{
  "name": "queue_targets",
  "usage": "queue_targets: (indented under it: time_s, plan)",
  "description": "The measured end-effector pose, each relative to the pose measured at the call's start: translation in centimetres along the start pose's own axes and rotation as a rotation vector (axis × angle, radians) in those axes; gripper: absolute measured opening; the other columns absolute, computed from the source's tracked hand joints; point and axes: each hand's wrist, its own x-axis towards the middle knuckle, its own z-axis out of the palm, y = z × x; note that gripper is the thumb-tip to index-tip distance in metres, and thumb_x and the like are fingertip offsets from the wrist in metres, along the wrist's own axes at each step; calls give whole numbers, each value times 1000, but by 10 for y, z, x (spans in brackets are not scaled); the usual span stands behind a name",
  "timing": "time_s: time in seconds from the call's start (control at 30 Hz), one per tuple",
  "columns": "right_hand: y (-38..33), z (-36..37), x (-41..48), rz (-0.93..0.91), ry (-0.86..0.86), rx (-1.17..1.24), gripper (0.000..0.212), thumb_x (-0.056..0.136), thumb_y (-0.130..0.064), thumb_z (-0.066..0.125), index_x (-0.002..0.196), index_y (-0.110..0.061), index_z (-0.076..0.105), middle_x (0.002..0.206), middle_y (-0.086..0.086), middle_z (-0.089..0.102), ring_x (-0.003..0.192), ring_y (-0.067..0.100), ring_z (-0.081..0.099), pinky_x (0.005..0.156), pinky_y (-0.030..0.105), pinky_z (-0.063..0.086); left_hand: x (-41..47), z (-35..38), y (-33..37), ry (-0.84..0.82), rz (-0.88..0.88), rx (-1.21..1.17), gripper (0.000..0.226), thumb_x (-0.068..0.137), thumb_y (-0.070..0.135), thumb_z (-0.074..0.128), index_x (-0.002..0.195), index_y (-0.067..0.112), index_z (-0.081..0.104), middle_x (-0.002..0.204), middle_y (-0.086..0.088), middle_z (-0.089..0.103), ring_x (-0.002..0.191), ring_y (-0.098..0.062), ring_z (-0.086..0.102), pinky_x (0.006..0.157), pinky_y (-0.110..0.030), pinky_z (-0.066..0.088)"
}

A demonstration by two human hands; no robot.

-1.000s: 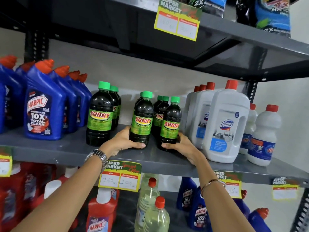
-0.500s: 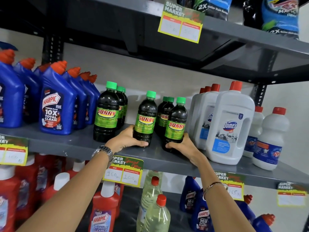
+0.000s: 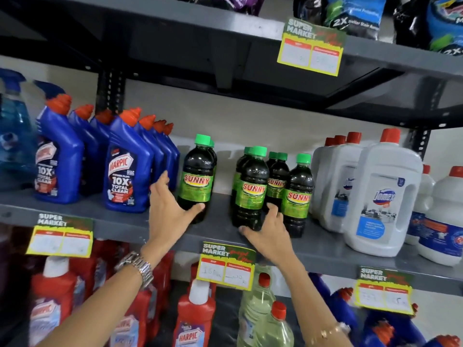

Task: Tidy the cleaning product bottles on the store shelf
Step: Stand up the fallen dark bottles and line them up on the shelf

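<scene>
Two hands (image 3: pixel 170 216) (image 3: pixel 270 234) low around Sunny bottles (image 3: pixel 198 176) (image 3: pixel 253 181)

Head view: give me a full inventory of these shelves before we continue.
Sunny bottles: seven caps visible, dark with green caps, middle shelf centre
blue Harpic bottles: about seven, orange caps, middle shelf left; more lower right
spray bottle: one, pale blue, far left
Domex jugs: four, white with red caps, middle shelf right
small white bottles: two, red caps, far right
red Harpic bottles: several, white caps, lower shelf left
clear bottles: two, pale yellow, lower shelf centre
detergent pouches: several, blue and black, top shelf
price tags: four, yellow-green, shelf edges
left hand: spread at the left Sunny bottle's base
right hand: fingers round the middle Sunny bottle's base
</scene>
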Motion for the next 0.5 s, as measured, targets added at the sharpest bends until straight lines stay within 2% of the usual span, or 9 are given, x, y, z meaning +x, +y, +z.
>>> queue_targets:
  time_s: [0.07, 0.13, 0.2, 0.37, 0.5]
  plan:
    - [-5, 5, 22, 133, -67, 122, 95, 67, -35, 76, 137, -6, 19, 135, 15, 37, 123, 33, 41, 96, 36, 35, 12, 0, -7, -234, -91, 38, 120, 56, 33, 87, 144, 4, 10, 149, -17, 24, 136, -28, 26, 111, -43, 26]
    - [-6, 6, 36, 203, -128, 320, 86, 63, -29, 81, 129, -9, 29, 132, 11, 47, 117, 27, 47, 96, 34, 39, 23, 2, -10, -407, -100, 49, 114, 55, 33, 88, 141, 6, 17, 145, -14, 34, 132, -26, 33, 108, -39, 30]
    - [-3, 8, 43, 219, -140, 347, 77, 61, -30, 82, 121, -14, 36, 122, 7, 56, 107, 22, 53, 90, 33, 43, 33, 2, -13, -493, -97, 34, 99, 57, 32, 87, 134, 12, 28, 134, -7, 48, 122, -22, 45, 100, -34, 36]
    - [-4, 15, 43, 182, -151, 326, 73, 57, -40, 83, 109, -28, 33, 108, -5, 56, 97, 14, 53, 80, 27, 40, 42, -6, -28, -537, -137, -150, 92, 55, 29, 88, 131, 22, 38, 106, 12, 53, 95, -3, 46, 81, -17, 34]
    - [-3, 14, 40, 166, -144, 343, 84, 56, -39, 83, 121, -20, 34, 107, -4, 58, 97, 13, 55, 79, 24, 40, 42, -4, -33, -517, -164, -184, 94, 52, 29, 90, 130, 24, 39, 100, 15, 51, 96, -4, 46, 85, -21, 33]
